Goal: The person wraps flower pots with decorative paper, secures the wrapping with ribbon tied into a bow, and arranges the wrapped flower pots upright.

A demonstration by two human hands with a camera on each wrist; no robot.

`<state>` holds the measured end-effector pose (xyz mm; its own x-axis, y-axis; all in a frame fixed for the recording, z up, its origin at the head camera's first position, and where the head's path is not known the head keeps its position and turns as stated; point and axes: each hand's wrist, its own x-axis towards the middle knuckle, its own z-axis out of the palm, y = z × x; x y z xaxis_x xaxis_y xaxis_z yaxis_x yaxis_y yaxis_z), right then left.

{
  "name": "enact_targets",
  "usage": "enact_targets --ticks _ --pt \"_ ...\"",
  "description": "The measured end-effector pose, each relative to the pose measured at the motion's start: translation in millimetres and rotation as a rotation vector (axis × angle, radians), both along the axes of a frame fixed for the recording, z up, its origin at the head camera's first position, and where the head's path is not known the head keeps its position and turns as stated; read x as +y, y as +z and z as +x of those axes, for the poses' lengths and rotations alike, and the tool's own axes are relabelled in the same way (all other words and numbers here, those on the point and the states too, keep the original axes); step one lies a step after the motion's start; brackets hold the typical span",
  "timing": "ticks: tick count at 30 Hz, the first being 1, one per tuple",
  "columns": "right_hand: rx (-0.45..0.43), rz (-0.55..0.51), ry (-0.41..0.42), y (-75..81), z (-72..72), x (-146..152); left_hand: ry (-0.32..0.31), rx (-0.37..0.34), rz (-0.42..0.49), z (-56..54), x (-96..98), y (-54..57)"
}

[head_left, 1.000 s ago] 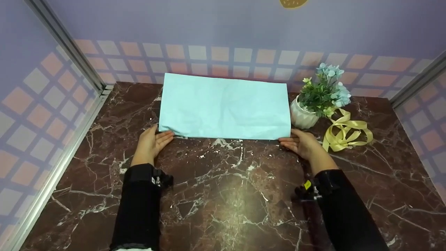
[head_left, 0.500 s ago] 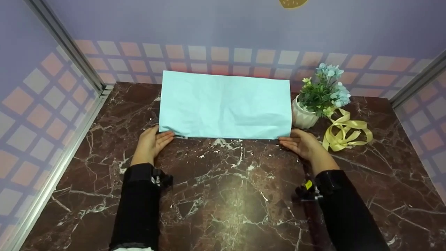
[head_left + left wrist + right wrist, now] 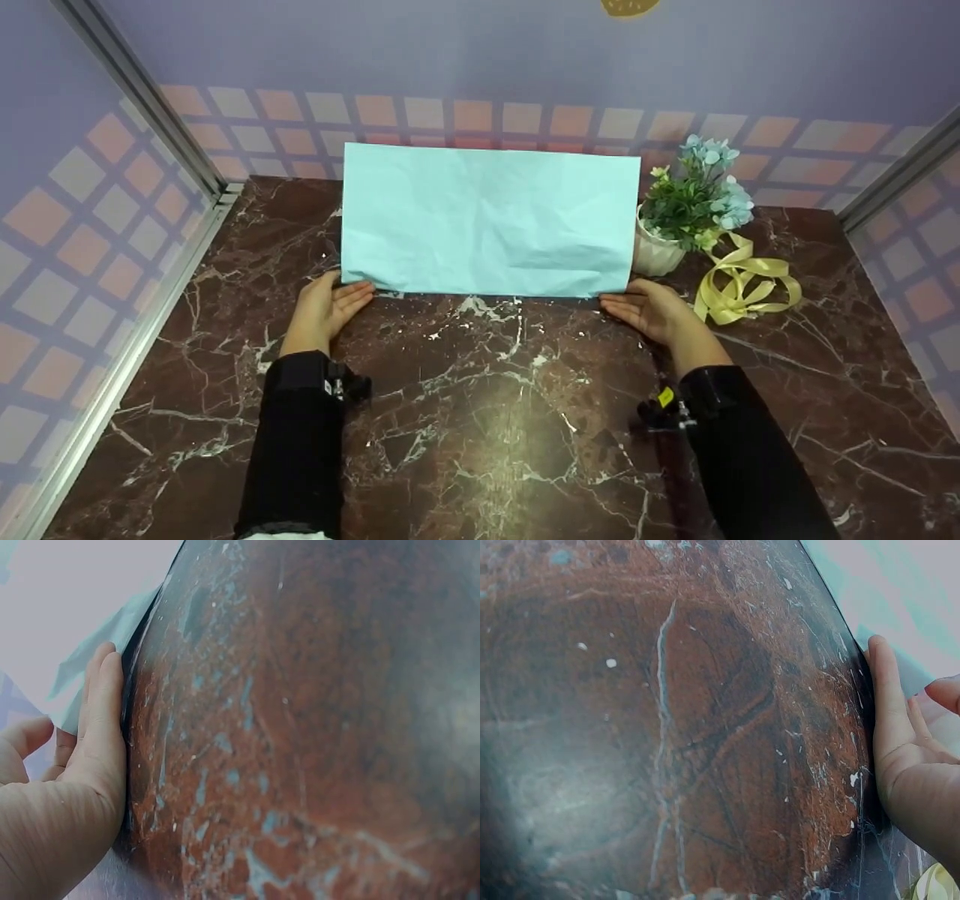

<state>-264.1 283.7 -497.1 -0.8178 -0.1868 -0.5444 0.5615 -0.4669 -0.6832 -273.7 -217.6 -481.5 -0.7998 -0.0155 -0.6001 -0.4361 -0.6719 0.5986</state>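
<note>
A crinkled pale blue rectangular sheet [image 3: 484,217] stands tilted up in the middle of the head view, its near edge low at the dark marbled tabletop. At its near left corner my left hand [image 3: 322,307] holds it, the outer fingers fairly straight along the bottom edge. My right hand [image 3: 656,311] holds the near right corner in a mirrored pose. In the left wrist view the thumb [image 3: 26,739] stands apart from the longer fingers beside the sheet's corner. The right wrist view has the thumb [image 3: 945,694] by the sheet too. What lies behind the sheet is hidden.
A white pot [image 3: 658,253] of artificial blue flowers [image 3: 711,152] stands just right of the sheet, partly covered by it. Loose yellow ribbon [image 3: 750,289] lies in loops on the marbled table [image 3: 480,420]. Walls [image 3: 480,60] border the table's back and sides.
The sheet's far edge has risen and its face turned more toward the head camera; its right side now overlaps more of the pot. Both hands have stayed almost in place.
</note>
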Motion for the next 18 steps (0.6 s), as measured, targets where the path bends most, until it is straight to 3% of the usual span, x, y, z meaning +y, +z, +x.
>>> enact_targets --ticks 10,18 --pt "-0.025 -0.019 -0.014 0.3 0.5 0.6 -0.025 0.008 -0.032 0.0 1.1 1.0" --pt "-0.006 -0.016 -0.025 -0.8 0.0 0.4 -0.020 0.012 0.000 -0.9 -1.0 -2.0"
